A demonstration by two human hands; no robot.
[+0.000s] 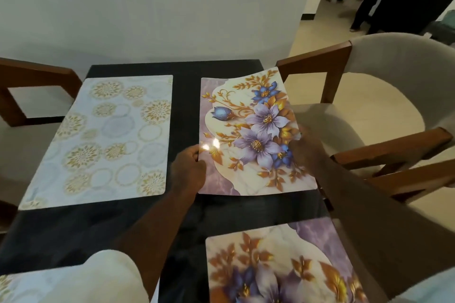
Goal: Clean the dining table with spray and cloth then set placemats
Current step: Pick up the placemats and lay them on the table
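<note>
A purple-flowered placemat (251,135) lies at the far right of the dark dining table (187,96), its far right corner curled up off the surface. My left hand (188,167) pinches its left edge. My right hand (304,147) grips its right edge. A pale placemat with gold circles (105,140) lies flat at the far left. A second flowered placemat (278,265) lies at the near right. The corner of another pale placemat (9,285) shows at the near left, mostly hidden by my left sleeve. No spray or cloth is in view.
Wooden chairs with grey cushions stand at the right (384,96) and the left (29,91) of the table. A white wall runs behind it. People's legs (369,2) show in the doorway at the far right.
</note>
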